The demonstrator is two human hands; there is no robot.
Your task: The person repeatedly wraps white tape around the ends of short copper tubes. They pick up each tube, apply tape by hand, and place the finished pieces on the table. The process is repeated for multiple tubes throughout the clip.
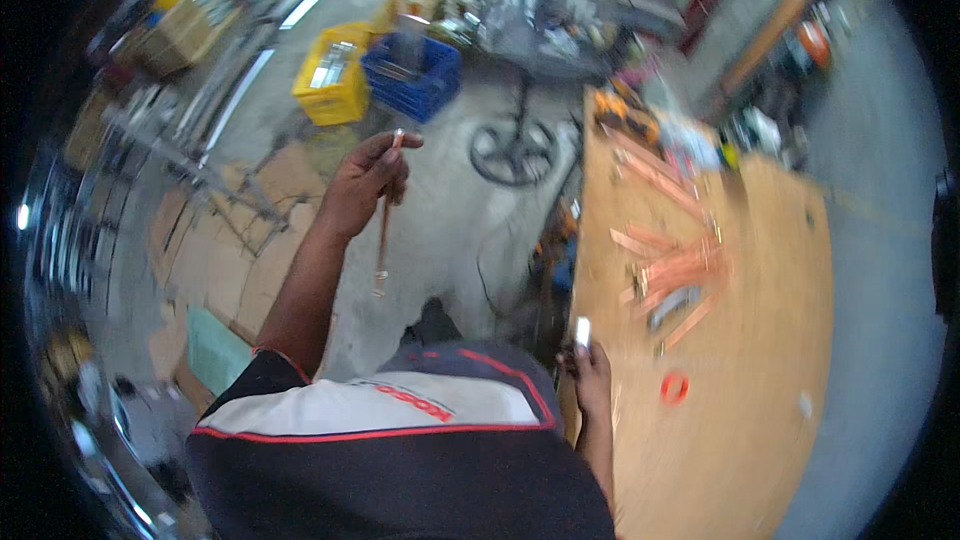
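Raised out over the floor, my left hand point(372, 182) pinches a narrow copper strip point(383, 238) near its upper end. The strip hangs almost straight down and has shiny ends. My right hand point(590, 372) is at the left edge of the wooden table point(730, 450), its fingers closed round a small object with a white top point(583, 331). Blur and the fingers hide what kind of object it is. On the table, beyond that hand, lies a loose pile of copper strips point(685, 268) with a grey elongated item point(673, 307) among them.
An orange-red ring point(675, 387) lies on the table. Yellow and black tools point(625, 118) sit at its far end. A yellow crate point(328, 100) and a blue crate point(412, 90) stand ahead, near a black spoked wheel point(513, 152). Flat cardboard point(215, 285) covers floor on the left.
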